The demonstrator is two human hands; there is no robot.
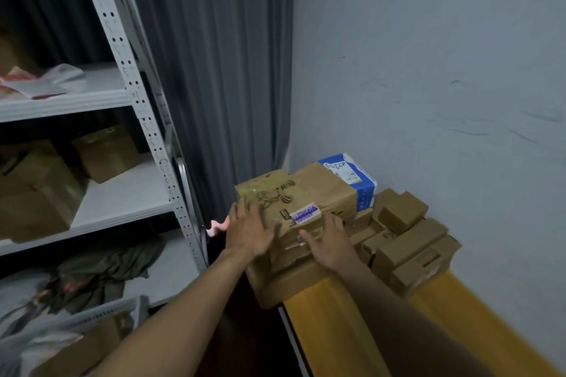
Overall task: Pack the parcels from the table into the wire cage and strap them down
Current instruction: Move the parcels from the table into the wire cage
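Progress: early, as I judge it. The wire cage is out of view, and so is any strap. The table (337, 333) carries a whole pile of parcels, so packing and strapping are all left to do. Room: the wall (444, 101) closes off the right and far sides, close against the pile. The shelf rack (153, 144) and grey curtain (214, 70) stand to the left. A dark gap between rack and table looks like the only open way out, toward me and leftward. Pile: a large brown top parcel (309, 193) with a purple label, a blue-and-white box (358, 180) just behind it, and small cartons (404, 214) crowded to its right. The bottom carton (284, 288) appears to overhang the table's near-left corner, so watch it when lifting. Left hand (248, 232): fingers spread and straight, flat on the top parcel's near-left end. Right hand (329, 246): fingers extended against its near-right edge. Neither curls round it.
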